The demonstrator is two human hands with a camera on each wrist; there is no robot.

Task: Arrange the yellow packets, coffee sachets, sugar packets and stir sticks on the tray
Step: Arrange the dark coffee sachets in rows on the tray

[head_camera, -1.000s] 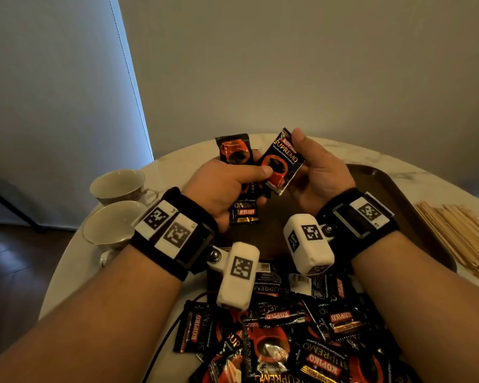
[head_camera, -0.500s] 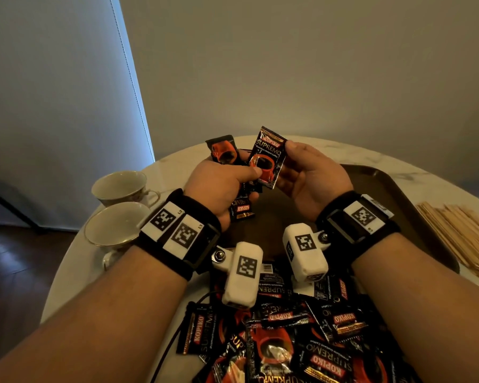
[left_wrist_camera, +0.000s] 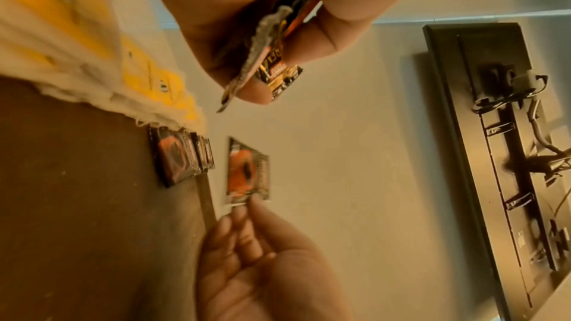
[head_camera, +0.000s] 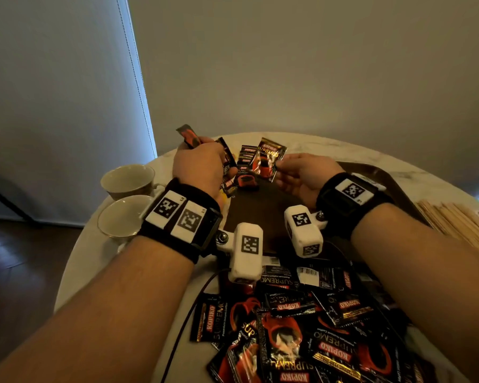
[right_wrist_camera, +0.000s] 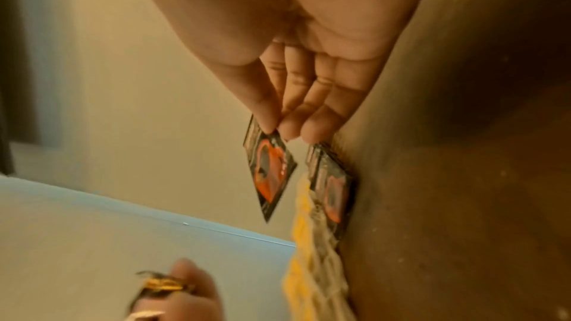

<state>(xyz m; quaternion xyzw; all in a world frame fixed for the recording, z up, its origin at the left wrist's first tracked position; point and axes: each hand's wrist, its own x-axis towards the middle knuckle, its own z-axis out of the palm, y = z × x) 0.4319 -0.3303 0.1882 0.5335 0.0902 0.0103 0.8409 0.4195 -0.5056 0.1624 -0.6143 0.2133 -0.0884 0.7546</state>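
Both hands have travelled forward since a second ago, and the single sachet has parted from the bundle; my right hand (head_camera: pixel 302 175) now pinches that coffee sachet (head_camera: pixel 268 158) by its lower corner between thumb and fingertips (right_wrist_camera: pixel 269 118), the rest of the packet hanging free beyond the pinch; my left hand (head_camera: pixel 199 164) is curled tight round a small bundle of sachets (left_wrist_camera: pixel 271 57), ends poking out either side of the fist. I judge the step to be dealing coffee sachets one at a time into a row; just beyond and below the right pinch, a short row of sachets (head_camera: pixel 246 158) already stands on edge at the far end of the tray (head_camera: pixel 263 211), with the yellow packets (right_wrist_camera: pixel 306 241) lined up beside it. Next I should lower the pinched sachet against the front of that row and release cleanly; the loose pile (head_camera: pixel 302 322) lies behind my wrists, and the stir sticks (head_camera: pixel 459 225) lie off to the right.
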